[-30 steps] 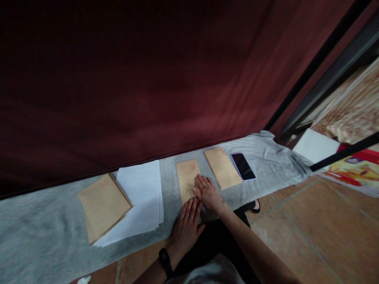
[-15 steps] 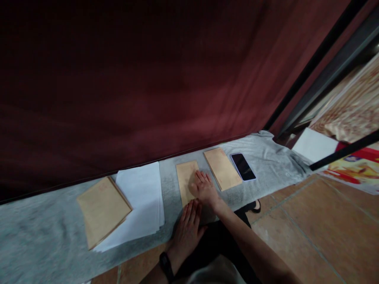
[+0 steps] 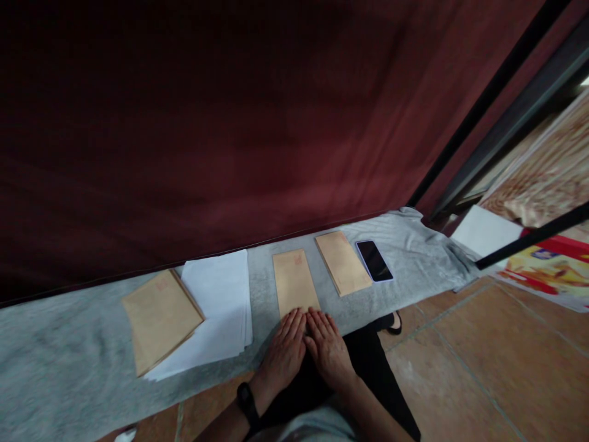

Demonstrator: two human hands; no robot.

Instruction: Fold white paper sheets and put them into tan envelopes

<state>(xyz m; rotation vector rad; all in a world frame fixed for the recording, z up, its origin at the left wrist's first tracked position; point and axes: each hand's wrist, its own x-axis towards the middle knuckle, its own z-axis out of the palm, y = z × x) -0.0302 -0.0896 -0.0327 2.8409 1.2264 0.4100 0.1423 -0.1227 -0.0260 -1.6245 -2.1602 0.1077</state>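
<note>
A brown envelope (image 3: 293,282) lies flat on the grey cloth (image 3: 69,344) in front of me. My left hand (image 3: 281,353) and my right hand (image 3: 327,348) rest side by side at its near edge, fingers stretched flat, fingertips touching the envelope's lower end. Neither hand holds anything. A black band (image 3: 246,402) is on my left wrist.
A second brown envelope (image 3: 343,263) and a dark phone (image 3: 374,260) lie to the right. Left are a stack of white paper (image 3: 221,294) and a brown envelope pile (image 3: 159,319) on it. A dark red curtain (image 3: 207,123) hangs behind. Tiled floor (image 3: 483,362) is at right.
My right hand slid back down the envelope from its middle to the near edge, beside my left hand. The whole envelope face now shows.
</note>
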